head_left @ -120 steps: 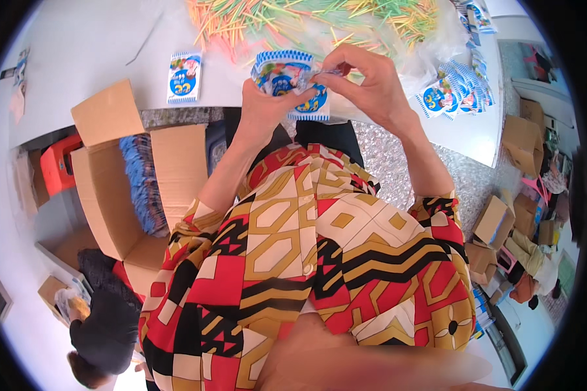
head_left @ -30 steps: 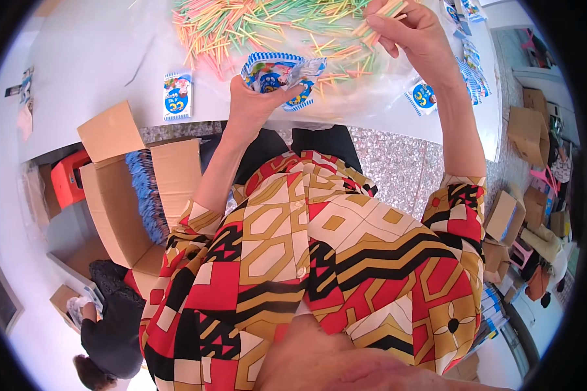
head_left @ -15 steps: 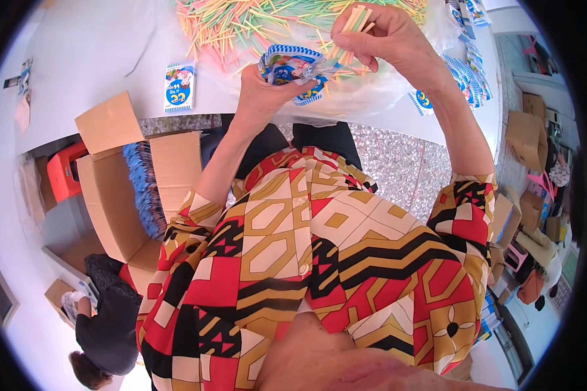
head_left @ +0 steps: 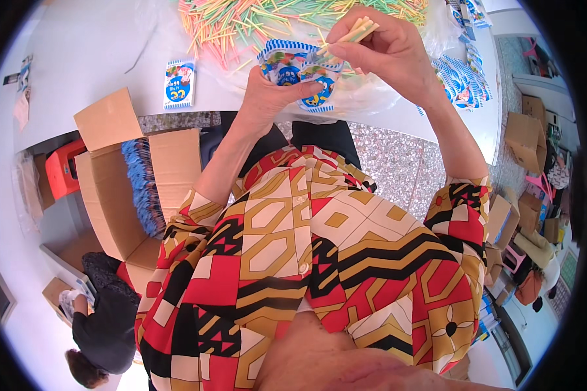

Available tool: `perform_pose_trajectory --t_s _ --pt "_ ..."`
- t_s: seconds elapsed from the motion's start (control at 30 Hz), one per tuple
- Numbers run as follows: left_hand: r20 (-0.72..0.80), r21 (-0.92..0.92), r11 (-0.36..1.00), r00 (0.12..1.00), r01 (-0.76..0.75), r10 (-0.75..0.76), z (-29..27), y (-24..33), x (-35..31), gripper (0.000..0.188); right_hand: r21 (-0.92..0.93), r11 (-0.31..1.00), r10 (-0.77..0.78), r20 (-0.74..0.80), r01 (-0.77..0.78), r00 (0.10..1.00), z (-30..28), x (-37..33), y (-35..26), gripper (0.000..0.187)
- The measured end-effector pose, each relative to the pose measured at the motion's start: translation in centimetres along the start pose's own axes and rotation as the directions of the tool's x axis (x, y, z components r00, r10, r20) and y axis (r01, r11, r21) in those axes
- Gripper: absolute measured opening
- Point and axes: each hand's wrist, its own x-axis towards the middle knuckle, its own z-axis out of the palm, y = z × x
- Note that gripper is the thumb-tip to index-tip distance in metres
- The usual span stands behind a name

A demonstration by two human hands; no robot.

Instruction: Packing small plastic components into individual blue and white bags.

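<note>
My left hand [head_left: 261, 98] is closed on blue-and-white printed packets, its thumb lying across the front packet [head_left: 318, 98]. Behind that one, a second printed side or packet [head_left: 282, 60] fans out; I cannot tell if they are separate. In my right hand [head_left: 398, 55] a small bunch of thin pale-yellow and green sticks [head_left: 359, 30] is pinched between thumb and fingers. The lower ends of the sticks are at the top edge of the front packet; how far they go in is hidden. Just beyond both hands lies a heap of pastel sticks [head_left: 241, 23].
A flat packet [head_left: 179, 85] lies on the white table [head_left: 111, 72] to the left. More packets [head_left: 463, 81] are spread at the right. Below the table's edge stands an open cardboard box [head_left: 104, 195] with blue packets inside. Another person [head_left: 107, 326] sits at the lower left.
My right hand has come slightly down and left, tilting the sticks toward the packet's top. The front packet has swung round and now shows more of its printed face.
</note>
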Motion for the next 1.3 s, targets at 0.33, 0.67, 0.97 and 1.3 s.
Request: perform_pose_trajectory --t_s 0.33,0.67,0.97,1.3 --pt "0.043 0.064 0.998 0.999 0.015 -0.018 0.9 0.6 -0.5 0.032 0.119 0.984 0.117 0.156 -0.136 0.981 -1.2 0.0 0.3 0.008" --pt "0.054 0.042 0.999 0.998 0.023 -0.025 0.5 0.2 -0.3 0.032 -0.115 0.984 -0.105 0.225 0.133 0.969 -0.7 -0.4 2.4 0.010" --pt "0.061 0.038 0.999 0.998 0.004 -0.006 0.5 0.1 -0.1 0.034 -0.159 0.446 -0.870 0.152 0.881 0.468 -0.4 1.9 3.7 0.021" --pt "0.033 0.074 0.997 0.999 0.017 -0.019 0.3 0.1 -0.2 0.036 -0.501 0.768 -0.303 0.264 0.398 0.916 1.0 -1.7 3.5 0.048"
